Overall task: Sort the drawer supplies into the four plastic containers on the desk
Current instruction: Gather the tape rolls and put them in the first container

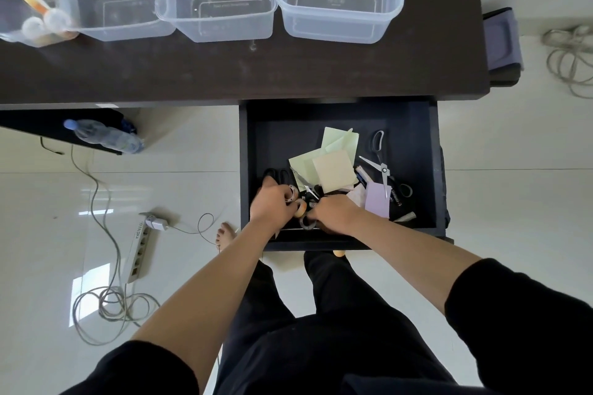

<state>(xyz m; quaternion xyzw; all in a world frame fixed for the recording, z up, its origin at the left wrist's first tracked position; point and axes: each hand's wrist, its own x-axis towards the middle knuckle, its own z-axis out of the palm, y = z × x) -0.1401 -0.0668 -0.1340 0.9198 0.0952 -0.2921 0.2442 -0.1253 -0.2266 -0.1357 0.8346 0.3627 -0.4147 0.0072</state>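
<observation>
Crowding both hands [272, 202]: scissors [383, 167], paper notes [333, 170].

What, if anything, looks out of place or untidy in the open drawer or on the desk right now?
The drawer is a jumble: paper notes lie fanned and overlapping, and a pair of scissors lies open on them. On the desk, only the leftmost container holds anything. Nothing looks spilled or broken.
</observation>
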